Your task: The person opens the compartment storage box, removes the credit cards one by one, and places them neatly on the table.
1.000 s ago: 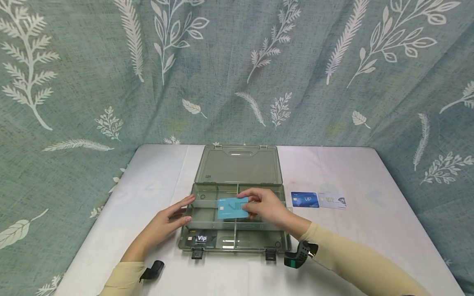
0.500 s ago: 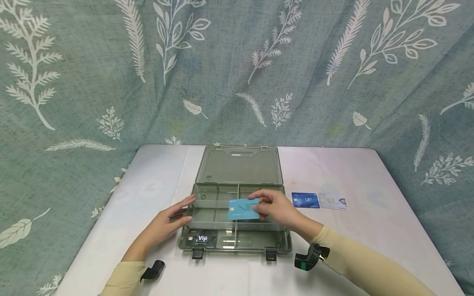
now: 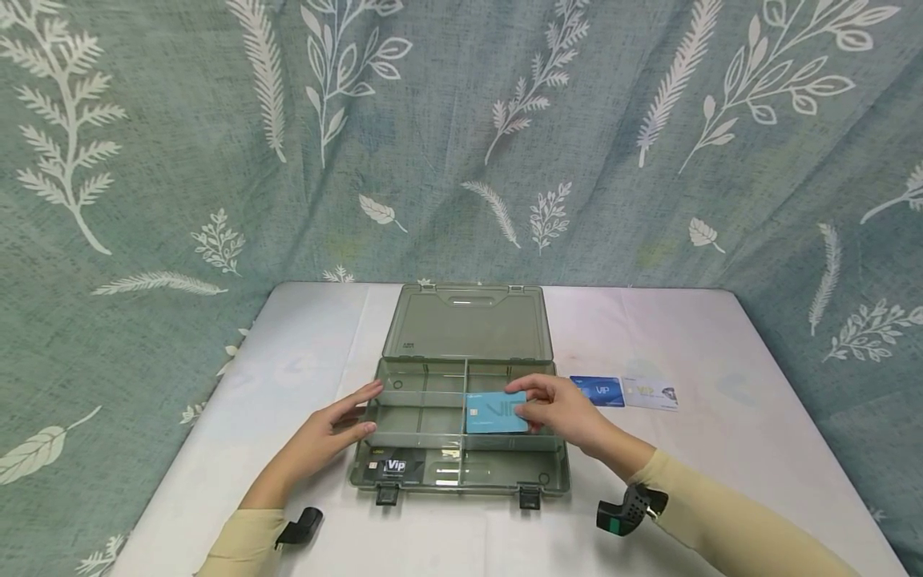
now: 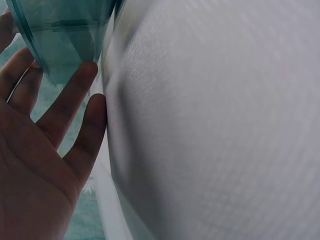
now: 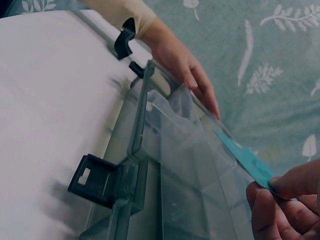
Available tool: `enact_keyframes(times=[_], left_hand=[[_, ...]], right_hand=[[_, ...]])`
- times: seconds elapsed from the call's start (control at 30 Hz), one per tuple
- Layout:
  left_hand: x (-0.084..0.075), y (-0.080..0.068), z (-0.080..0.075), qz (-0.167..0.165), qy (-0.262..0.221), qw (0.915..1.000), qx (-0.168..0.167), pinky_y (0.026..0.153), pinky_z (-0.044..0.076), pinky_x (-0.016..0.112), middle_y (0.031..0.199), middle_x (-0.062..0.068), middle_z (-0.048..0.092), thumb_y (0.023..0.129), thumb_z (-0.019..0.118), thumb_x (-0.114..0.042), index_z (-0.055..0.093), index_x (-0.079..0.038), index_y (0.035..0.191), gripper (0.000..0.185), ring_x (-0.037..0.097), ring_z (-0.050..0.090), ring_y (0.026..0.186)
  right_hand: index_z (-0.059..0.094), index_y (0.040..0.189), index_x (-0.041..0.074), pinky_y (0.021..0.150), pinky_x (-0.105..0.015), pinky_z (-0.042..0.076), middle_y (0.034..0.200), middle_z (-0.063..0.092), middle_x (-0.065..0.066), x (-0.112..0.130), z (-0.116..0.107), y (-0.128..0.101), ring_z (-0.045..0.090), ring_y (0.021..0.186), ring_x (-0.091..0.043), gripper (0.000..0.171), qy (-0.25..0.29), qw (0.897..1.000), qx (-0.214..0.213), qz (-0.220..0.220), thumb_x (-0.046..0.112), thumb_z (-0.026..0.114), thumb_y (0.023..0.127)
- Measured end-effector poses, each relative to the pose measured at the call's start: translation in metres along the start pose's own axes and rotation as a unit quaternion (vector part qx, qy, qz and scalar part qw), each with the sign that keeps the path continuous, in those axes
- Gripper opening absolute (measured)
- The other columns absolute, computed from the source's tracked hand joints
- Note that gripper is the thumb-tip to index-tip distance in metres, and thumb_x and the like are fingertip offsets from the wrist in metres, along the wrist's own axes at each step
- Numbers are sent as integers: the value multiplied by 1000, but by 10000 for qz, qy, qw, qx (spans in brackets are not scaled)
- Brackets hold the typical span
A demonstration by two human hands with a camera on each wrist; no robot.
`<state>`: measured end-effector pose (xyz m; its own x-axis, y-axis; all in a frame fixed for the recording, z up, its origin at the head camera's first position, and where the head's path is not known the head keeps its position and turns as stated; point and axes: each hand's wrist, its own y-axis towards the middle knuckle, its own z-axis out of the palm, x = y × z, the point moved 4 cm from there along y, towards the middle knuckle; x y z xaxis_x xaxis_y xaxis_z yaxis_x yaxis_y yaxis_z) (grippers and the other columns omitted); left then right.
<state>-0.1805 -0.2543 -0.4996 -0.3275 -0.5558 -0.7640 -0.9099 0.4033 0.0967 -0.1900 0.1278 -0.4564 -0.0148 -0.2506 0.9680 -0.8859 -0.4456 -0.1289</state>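
A clear green compartment box (image 3: 404, 417) lies open on the white table, its lid (image 3: 469, 322) flat behind it. My right hand (image 3: 558, 409) pinches a light blue card (image 3: 495, 412) over the middle-right compartment; the card (image 5: 245, 159) and my fingertips (image 5: 280, 200) also show in the right wrist view. My left hand (image 3: 335, 423) rests with straight fingers against the box's left wall (image 4: 65, 45). A black VIP card (image 3: 393, 465) lies in the front-left compartment.
A dark blue VIP card (image 3: 598, 390) and a white card (image 3: 649, 393) lie on the table right of the box. Two black latches (image 3: 385, 493) stick out at the box's front edge. A leaf-print curtain (image 3: 461, 136) hangs behind the table.
My right hand has carried the light blue card to the right, from over the box's centre divider to the middle-right compartment, and lower. The left hand has stayed put.
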Motion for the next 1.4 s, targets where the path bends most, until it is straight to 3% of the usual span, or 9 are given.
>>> enact_keyframes(times=[0.67, 1.07, 1.4], left_hand=[[1, 0, 1, 87, -6, 10000, -15, 110, 46, 50, 163, -1, 37, 100, 67, -25, 46, -15, 154, 59, 33, 56, 131], [1, 0, 1, 66, 2, 10000, -8, 110, 45, 51, 163, 1, 36, 101, 67, -26, 46, -15, 155, 59, 33, 55, 132], [1, 0, 1, 73, -27, 10000, 16, 110, 44, 52, 163, -1, 35, 101, 66, -25, 45, -16, 155, 59, 34, 54, 133]], right_hand=[[64, 131, 3, 71, -47, 59, 81, 60, -9, -11, -38, -26, 59, 70, -21, 36, -175, 9993, -292, 181, 12, 70, 97], [64, 129, 2, 67, -41, 57, 82, 62, -9, -22, -60, -40, 56, 68, -21, 33, -373, 9962, -662, 437, 7, 67, 97], [61, 130, -2, 62, -33, 51, 88, 56, -11, -33, -76, -53, 53, 70, -19, 34, -229, 9942, -869, 586, 7, 65, 98]])
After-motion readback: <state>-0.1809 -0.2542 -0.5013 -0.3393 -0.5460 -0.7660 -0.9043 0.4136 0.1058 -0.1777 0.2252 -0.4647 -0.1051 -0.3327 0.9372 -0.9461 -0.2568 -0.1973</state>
